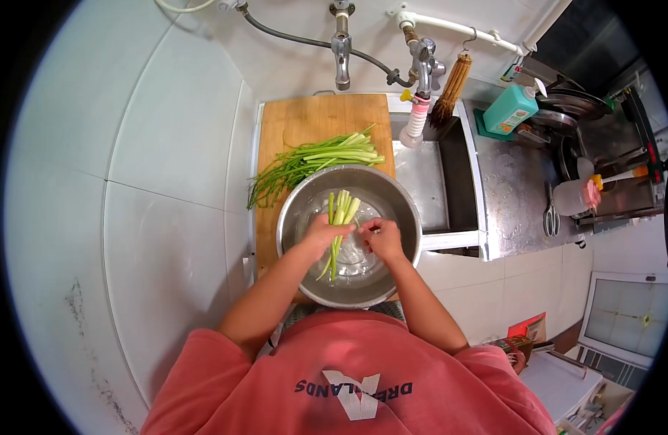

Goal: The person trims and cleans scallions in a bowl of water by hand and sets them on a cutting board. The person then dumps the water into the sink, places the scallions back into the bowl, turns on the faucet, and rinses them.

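Observation:
A wide metal basin (pixel 408 206) with water in its bottom stands in front of me, over the near part of a wooden cutting board (pixel 323 112). My left hand (pixel 324 233) is closed around a small bunch of celery stalks (pixel 343 206), held upright-ish over the water with the cut pale ends pointing away from me. Beside it, my right hand (pixel 382 238) has its fingertips pinched together close to the stalks; whatever is between them is too small to make out. A larger pile of celery (pixel 326 156) lies on the board behind the basin.
A sink (pixel 424 181) opens right of the board, under a tap with a pink-and-white nozzle (pixel 415 123). Another tap (pixel 341 61) hangs left of it. A bamboo brush (pixel 453 83), a green pump bottle (pixel 509 109) and scissors (pixel 550 217) are at the right.

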`<action>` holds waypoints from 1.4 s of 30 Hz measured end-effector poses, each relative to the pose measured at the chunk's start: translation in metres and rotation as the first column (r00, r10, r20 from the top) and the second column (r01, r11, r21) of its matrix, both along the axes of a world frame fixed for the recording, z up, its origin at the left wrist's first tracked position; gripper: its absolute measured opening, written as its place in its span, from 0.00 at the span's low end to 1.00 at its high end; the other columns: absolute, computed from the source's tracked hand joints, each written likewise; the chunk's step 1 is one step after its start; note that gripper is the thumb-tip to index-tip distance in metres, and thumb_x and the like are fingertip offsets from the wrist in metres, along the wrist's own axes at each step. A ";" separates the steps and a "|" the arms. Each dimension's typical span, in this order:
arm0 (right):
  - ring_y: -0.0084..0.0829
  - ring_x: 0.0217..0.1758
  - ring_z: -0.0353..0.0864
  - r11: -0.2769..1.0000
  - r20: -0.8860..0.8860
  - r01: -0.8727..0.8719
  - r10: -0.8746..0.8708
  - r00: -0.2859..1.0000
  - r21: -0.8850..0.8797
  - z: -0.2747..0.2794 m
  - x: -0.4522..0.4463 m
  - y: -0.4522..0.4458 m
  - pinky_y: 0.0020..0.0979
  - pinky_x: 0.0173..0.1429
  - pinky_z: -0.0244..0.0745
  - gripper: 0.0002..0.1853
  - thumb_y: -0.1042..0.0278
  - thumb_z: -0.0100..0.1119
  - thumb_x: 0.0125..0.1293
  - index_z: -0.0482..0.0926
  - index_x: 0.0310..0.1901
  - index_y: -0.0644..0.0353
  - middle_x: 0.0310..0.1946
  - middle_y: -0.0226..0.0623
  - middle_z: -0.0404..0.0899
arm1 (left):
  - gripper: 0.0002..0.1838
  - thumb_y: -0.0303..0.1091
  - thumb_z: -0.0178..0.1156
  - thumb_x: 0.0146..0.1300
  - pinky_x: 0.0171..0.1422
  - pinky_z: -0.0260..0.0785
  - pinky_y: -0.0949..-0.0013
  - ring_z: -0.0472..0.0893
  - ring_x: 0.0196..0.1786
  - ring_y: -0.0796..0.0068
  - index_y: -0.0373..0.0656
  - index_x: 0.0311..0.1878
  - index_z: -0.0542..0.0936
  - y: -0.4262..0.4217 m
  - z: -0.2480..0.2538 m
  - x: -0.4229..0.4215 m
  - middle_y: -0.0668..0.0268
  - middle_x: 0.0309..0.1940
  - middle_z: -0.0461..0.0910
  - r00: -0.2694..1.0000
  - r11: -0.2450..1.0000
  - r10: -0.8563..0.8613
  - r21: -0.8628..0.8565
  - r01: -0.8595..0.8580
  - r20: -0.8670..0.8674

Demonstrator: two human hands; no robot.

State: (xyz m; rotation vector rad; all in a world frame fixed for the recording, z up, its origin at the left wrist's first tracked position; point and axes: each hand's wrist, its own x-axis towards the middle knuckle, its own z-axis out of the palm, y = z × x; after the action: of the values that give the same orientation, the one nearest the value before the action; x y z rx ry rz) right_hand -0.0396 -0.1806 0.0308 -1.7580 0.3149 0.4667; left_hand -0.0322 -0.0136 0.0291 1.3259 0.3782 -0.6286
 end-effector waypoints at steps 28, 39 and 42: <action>0.45 0.46 0.72 0.804 0.693 0.335 0.129 0.709 -0.492 0.047 0.012 -0.032 0.38 0.52 0.68 0.23 0.81 0.57 0.46 0.72 0.49 0.62 0.41 0.43 0.74 | 0.24 0.25 0.56 0.57 0.27 0.73 0.72 0.77 0.23 0.76 0.37 0.57 0.63 0.010 -0.004 0.011 0.60 0.31 0.76 0.925 0.858 -0.272 0.502 0.108 0.265; 0.34 0.32 0.80 0.959 -0.370 0.240 -0.170 0.913 0.153 -0.006 -0.023 -0.087 0.30 0.30 0.73 0.21 0.74 0.62 0.46 0.75 0.45 0.70 0.34 0.44 0.79 | 0.29 0.32 0.58 0.53 0.37 0.73 0.62 0.81 0.31 0.60 0.33 0.58 0.63 -0.008 -0.060 -0.003 0.50 0.36 0.78 0.849 0.687 -0.500 0.674 0.272 0.167; 0.36 0.36 0.80 0.947 -0.392 0.188 -0.075 0.917 0.260 -0.007 -0.023 -0.094 0.33 0.37 0.76 0.17 0.78 0.58 0.47 0.75 0.42 0.72 0.32 0.44 0.78 | 0.27 0.32 0.58 0.52 0.39 0.72 0.60 0.82 0.32 0.58 0.32 0.55 0.65 -0.032 -0.026 -0.009 0.49 0.33 0.79 0.870 0.749 -0.487 0.549 0.371 0.076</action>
State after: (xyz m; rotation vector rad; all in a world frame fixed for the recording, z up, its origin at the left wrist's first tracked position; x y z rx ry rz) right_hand -0.0630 -0.2741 0.0235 -1.3398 0.6038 0.7173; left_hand -0.0414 -0.0453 0.0027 2.0230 0.0467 -0.7897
